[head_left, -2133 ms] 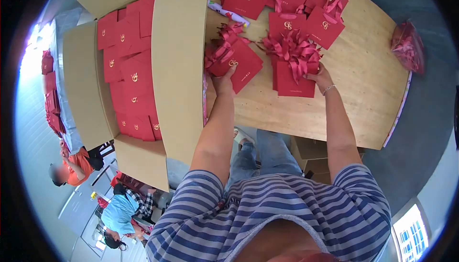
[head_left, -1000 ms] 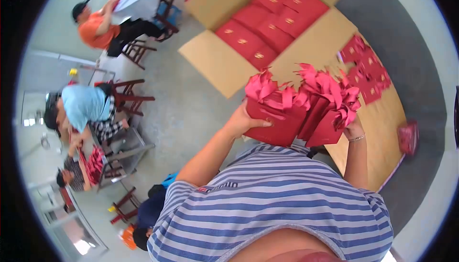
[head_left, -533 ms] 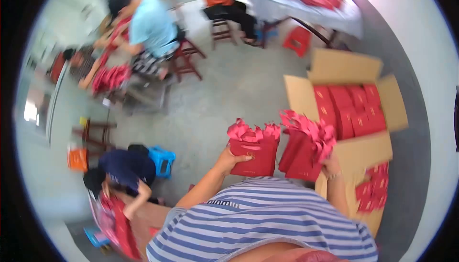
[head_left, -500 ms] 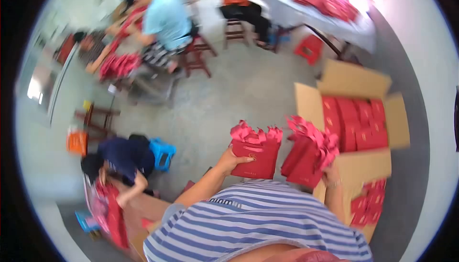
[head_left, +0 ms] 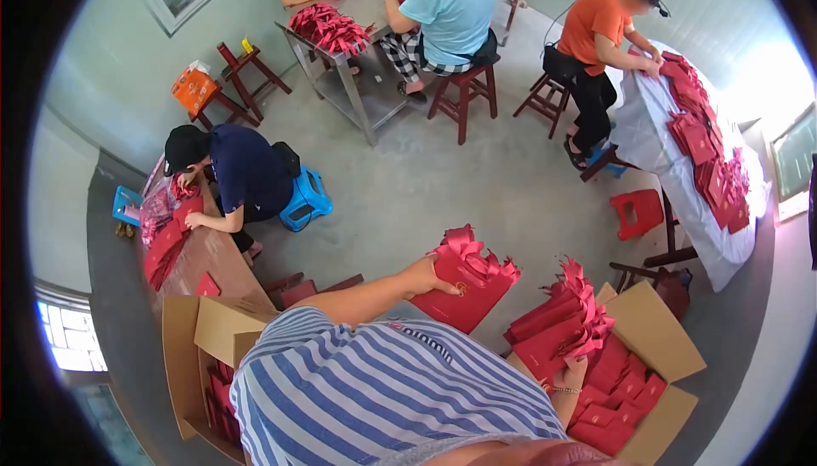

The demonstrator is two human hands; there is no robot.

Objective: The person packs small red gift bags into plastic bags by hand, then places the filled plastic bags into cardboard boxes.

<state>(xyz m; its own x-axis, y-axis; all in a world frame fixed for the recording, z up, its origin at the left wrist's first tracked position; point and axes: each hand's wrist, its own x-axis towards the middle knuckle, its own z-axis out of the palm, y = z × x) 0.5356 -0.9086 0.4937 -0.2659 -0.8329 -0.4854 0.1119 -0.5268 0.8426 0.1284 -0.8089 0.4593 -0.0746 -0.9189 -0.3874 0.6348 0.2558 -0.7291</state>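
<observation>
My left hand [head_left: 423, 278] is closed around the side of a bundle of red paper gift bags [head_left: 466, 297] with pink-red ribbon handles. Its thumb lies across the front bag, beside a small gold mark. In my right hand [head_left: 572, 372] is a second, fanned-out bundle of red gift bags [head_left: 541, 340], gripped near the lower right with ribbons hanging over it. Both bundles are in front of my striped shirt, apart from each other. Just beyond my right hand, an open cardboard box [head_left: 657, 330] holds stacked red bags.
Another open cardboard box [head_left: 180, 364] with red bags stands at my left. A person in dark blue [head_left: 242, 172] handles red bags at a low table [head_left: 223, 266]. Other people work at a metal table [head_left: 374, 11] and a cloth-covered table [head_left: 651, 125]. A red stool [head_left: 637, 214] stands at right.
My view has swung left, so the people and tables appear farther right. The right box appears lower, and the left box has come into view. Both hands still hold their bundles.
</observation>
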